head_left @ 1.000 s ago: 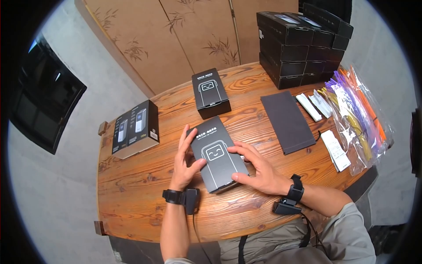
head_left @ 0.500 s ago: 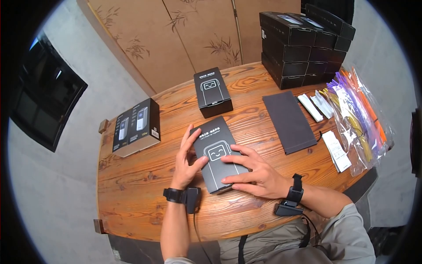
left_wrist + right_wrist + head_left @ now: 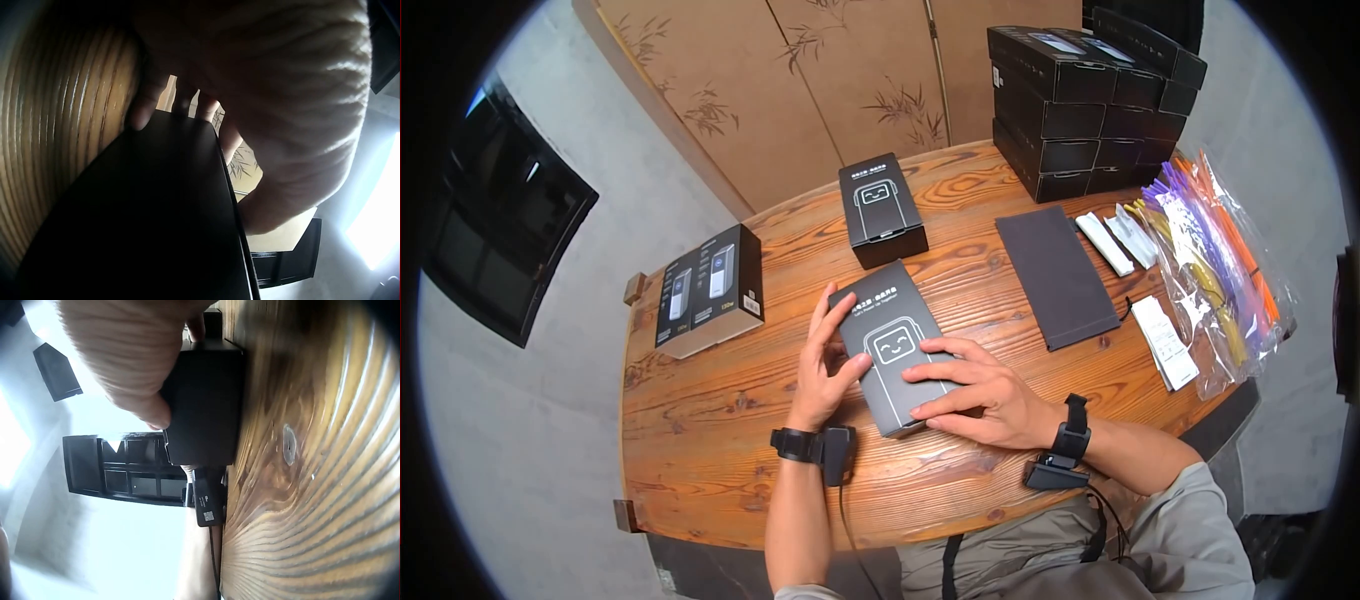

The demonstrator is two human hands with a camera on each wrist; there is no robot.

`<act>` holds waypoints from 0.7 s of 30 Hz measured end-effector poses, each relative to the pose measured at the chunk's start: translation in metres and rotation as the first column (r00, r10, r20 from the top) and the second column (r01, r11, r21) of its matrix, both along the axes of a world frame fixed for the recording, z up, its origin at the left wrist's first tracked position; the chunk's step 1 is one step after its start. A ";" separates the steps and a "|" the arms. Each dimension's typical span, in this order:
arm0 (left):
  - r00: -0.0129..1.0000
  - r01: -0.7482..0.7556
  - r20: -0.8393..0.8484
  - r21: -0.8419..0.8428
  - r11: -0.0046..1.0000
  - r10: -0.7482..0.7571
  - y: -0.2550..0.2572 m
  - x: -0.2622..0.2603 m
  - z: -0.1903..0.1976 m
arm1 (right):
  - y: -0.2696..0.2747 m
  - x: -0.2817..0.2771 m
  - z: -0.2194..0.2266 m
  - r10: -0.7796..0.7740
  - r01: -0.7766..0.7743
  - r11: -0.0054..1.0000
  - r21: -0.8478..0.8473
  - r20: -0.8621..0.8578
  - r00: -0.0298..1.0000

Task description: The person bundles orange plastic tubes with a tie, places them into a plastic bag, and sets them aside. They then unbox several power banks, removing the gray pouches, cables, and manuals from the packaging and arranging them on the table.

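A black box with a smiling robot face and white lettering lies on the wooden table, its near end toward the person. My left hand holds its left side, fingers along that side and thumb on the top edge. From the left wrist, several fingertips meet the dark box wall. Spread over the lid's right and near part is my right hand, its fingers lying on the printed face. In the right wrist view, a digit touches the top edge at the box's dark near end.
A similar black box stands behind. To the left is a box printed with two devices. Stacked black boxes stand back right, near a dark cloth pouch, white packets, papers and a bag of coloured strips.
My right hand has moved from the box's right edge leftward onto its lid. The left hand keeps its place, and the box has shifted slightly.
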State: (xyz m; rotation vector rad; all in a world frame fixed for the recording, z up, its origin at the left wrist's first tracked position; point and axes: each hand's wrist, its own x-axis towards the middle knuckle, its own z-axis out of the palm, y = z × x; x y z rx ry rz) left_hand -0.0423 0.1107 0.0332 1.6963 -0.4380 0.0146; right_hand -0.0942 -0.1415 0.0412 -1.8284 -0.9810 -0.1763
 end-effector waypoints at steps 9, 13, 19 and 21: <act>0.998 0.014 0.057 0.021 1.000 -0.015 0.003 0.003 -0.002 | -0.001 0.001 -0.003 0.003 -0.003 1.000 0.008 -0.013 1.000; 1.000 -0.006 0.008 0.020 1.000 0.006 0.000 0.000 0.001 | -0.002 0.001 -0.004 0.004 0.000 0.997 0.073 -0.059 0.998; 1.000 -0.003 -0.001 0.015 1.000 0.003 0.000 0.000 0.001 | -0.001 0.002 -0.002 -0.005 0.013 0.993 0.119 -0.062 0.998; 1.000 0.000 0.002 0.012 1.000 0.000 0.000 0.000 0.001 | -0.002 0.001 0.001 -0.001 0.014 0.992 0.123 -0.102 0.995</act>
